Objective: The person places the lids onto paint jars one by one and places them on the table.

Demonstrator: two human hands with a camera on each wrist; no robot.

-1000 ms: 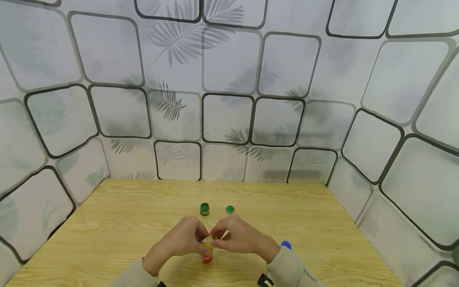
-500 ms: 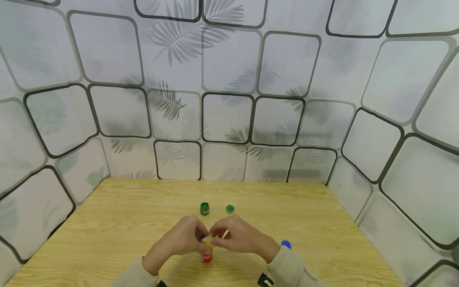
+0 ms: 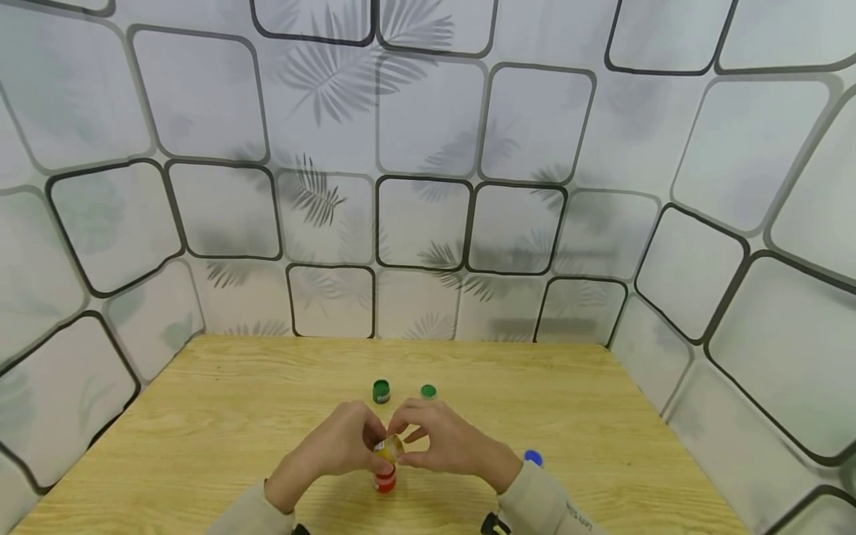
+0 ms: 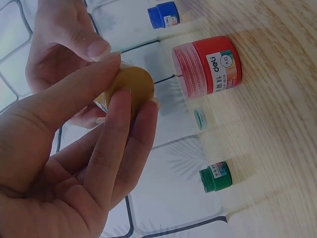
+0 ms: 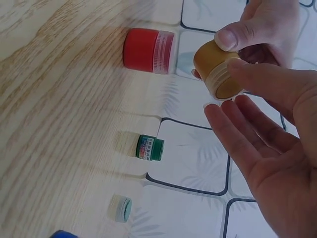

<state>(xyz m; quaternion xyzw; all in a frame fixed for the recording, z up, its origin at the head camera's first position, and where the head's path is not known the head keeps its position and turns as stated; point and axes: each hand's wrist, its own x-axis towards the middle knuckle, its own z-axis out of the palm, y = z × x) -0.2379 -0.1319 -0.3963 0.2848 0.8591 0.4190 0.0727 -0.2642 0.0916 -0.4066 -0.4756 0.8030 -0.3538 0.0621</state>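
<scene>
Left hand (image 3: 354, 440) has a firm pinch on the yellow jar (image 5: 210, 57), thumb on one side, fingers curled against the other; jar is off the table (image 3: 267, 383), tilted, clear-rimmed end facing the right hand (image 3: 449, 437). Right hand is at that end, loosely spread: thumb lies against the rim, fingers fairly straight with a gap to the jar in the right wrist view, so no closed grip there. Can't tell if the cap is loose. Red jar (image 4: 218, 68) stands upright on the table under the hands, nearest the person, clear lid on, apart from the yellow jar in both wrist views. Further back, small green jar (image 5: 148, 148) stands upright, neck bare; green lid (image 3: 429, 391) lies flat to its right, well short of touching. Blue jar (image 4: 164, 15) stands off to the right, next to the right forearm in the head view, partly hidden there; only a bit shows at the bottom edge of the right wrist view. Both arms in light sleeves (image 3: 542, 499), dark straps at the wrists. Table has light wood grain; behind and along the sides, pale covering (image 3: 321, 111) with rounded squares and leaf prints.
</scene>
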